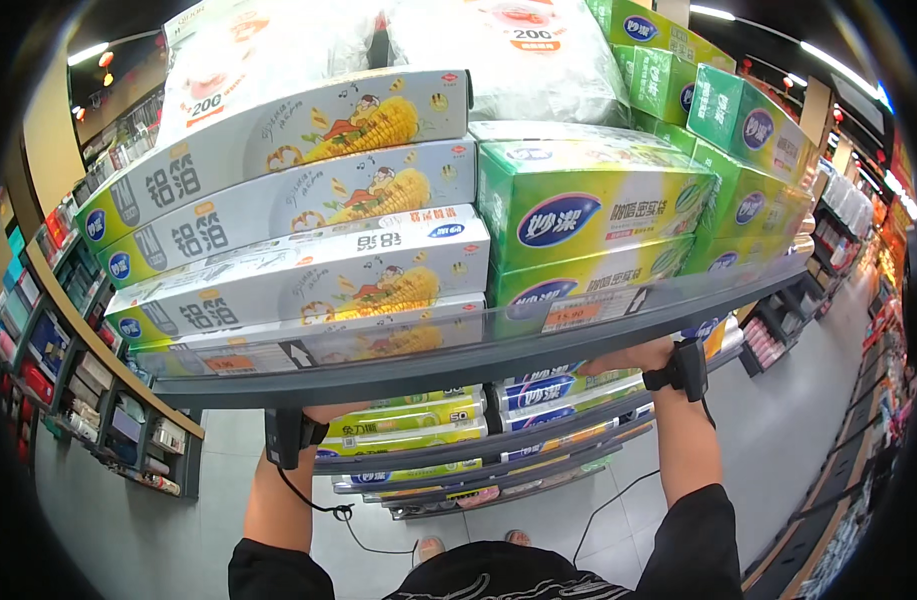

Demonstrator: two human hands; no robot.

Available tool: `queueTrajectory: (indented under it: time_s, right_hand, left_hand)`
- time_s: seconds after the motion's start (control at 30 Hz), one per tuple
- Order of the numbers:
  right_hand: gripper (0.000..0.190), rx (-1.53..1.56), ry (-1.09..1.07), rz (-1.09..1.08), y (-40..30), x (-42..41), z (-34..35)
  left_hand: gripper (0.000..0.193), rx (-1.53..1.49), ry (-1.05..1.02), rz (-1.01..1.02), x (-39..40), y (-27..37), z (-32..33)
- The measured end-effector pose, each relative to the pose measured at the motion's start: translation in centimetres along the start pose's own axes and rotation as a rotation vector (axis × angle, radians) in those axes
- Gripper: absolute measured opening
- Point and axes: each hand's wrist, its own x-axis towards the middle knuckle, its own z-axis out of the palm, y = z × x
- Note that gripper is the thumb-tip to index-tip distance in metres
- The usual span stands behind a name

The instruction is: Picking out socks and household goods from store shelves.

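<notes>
My left hand (340, 411) reaches under the grey shelf edge (443, 373), and its fingers are mostly hidden there. Just beyond it lie yellow-green packs (409, 420) that look like rolls of wrap or bags. My right hand (632, 358) is under the same shelf edge on the right, partly hidden. Its fingertips are close to blue-and-green packs (544, 391) on the lower shelf; I cannot tell if they touch. Above stand stacked long boxes of aluminium foil (387, 187), printed with corn, beside green boxes of sealing bags (597, 214).
White bagged packs (533, 75) rest on top of the boxes. A clear price strip (578, 311) lines the shelf front. Further shelves (518, 491) descend to the grey tiled floor (210, 495). Stocked racks stand left (120, 420) and right (826, 480). Thin cables (601, 506) hang from wrist-worn devices (687, 369).
</notes>
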Motion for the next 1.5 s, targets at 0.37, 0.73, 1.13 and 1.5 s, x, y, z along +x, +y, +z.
queueTrajectory:
  time_s: [0.37,0.73,1.13,1.5]
  right_hand:
    - [0.064,-0.054,0.211,-0.016,-2.0,-2.1,-1.1]
    - [0.051,0.007,0.194,-0.047,-1.7,-2.0,-1.0]
    - [0.037,-0.024,0.419,-0.138,-2.2,-3.6,-1.1]
    - [0.034,-0.02,0.476,-0.538,-9.4,-12.8,-0.3]
  left_hand:
    - [0.039,0.178,0.457,0.132,-0.8,7.7,-4.0]
    - [0.043,0.23,0.382,-0.063,-1.6,9.8,-4.0]
    - [0.022,-0.067,0.737,0.146,-5.8,15.9,3.3]
    - [0.083,-1.585,-0.725,-0.399,-5.1,23.4,2.2]
